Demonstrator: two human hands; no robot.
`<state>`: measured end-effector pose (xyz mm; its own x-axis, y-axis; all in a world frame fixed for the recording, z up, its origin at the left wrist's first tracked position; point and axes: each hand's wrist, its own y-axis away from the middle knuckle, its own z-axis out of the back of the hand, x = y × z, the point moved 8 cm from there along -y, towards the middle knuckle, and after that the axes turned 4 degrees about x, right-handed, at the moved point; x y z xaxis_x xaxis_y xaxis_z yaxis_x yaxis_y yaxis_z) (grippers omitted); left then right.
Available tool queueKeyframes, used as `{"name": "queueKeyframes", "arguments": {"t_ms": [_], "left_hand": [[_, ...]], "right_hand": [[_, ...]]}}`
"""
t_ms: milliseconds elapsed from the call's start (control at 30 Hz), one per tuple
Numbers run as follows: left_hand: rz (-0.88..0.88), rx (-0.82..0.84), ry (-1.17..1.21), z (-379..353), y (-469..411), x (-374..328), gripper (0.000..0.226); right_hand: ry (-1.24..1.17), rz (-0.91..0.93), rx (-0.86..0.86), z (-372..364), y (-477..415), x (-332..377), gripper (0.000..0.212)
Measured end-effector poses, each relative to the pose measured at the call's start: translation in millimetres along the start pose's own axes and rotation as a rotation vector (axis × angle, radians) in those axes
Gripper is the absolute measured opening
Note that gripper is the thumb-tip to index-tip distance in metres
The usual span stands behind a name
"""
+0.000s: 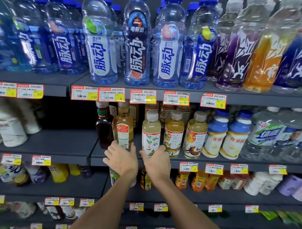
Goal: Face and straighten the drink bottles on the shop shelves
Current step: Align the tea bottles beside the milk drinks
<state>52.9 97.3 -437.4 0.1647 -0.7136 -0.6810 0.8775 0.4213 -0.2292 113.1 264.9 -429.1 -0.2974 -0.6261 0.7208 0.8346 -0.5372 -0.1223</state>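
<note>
On the middle shelf (214,162), my left hand (121,159) grips the base of a yellow tea bottle (124,126) whose barcode side faces out. My right hand (157,161) is wrapped around the bottom of a pale tea bottle (151,132) with a white leafy label and grey cap. Right of it stand two tea bottles with animal labels, one showing a tiger (174,133) and one a brown animal (195,134), both facing front. A dark brown bottle (103,124) stands behind my left hand's bottle.
Blue-capped water bottles (137,42) fill the top shelf, with purple and orange sports drinks (263,62) to the right. White milk-drink bottles (214,134) and large water bottles (267,135) stand right of the teas. Price tags (142,96) line the shelf edges. A dark gap (67,114) lies left.
</note>
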Motion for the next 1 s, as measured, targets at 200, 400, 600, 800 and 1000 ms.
{"name": "queueKeyframes", "arguments": {"t_ms": [200, 400, 600, 800, 1000], "left_hand": [[-0.153, 0.037, 0.043, 18.0, -2.9, 17.2, 0.06], [-0.401, 0.255, 0.199, 28.2, -23.3, 29.0, 0.038], [-0.555, 0.369, 0.144, 28.3, -22.8, 21.5, 0.025], [-0.511, 0.238, 0.01, 33.3, -13.9, 10.5, 0.044], [-0.459, 0.203, -0.02, 29.3, -17.6, 9.8, 0.052]], "right_hand": [[0.008, 0.001, 0.02, 2.3, 1.9, 1.9, 0.063], [0.033, 0.011, 0.044, -4.6, 11.2, 0.3, 0.058], [0.022, 0.013, 0.025, 2.3, 7.3, 1.9, 0.052], [0.113, 0.054, 0.003, 1.7, 5.1, 2.6, 0.076], [0.077, 0.084, 0.134, -0.3, -11.8, 4.4, 0.064]]}}
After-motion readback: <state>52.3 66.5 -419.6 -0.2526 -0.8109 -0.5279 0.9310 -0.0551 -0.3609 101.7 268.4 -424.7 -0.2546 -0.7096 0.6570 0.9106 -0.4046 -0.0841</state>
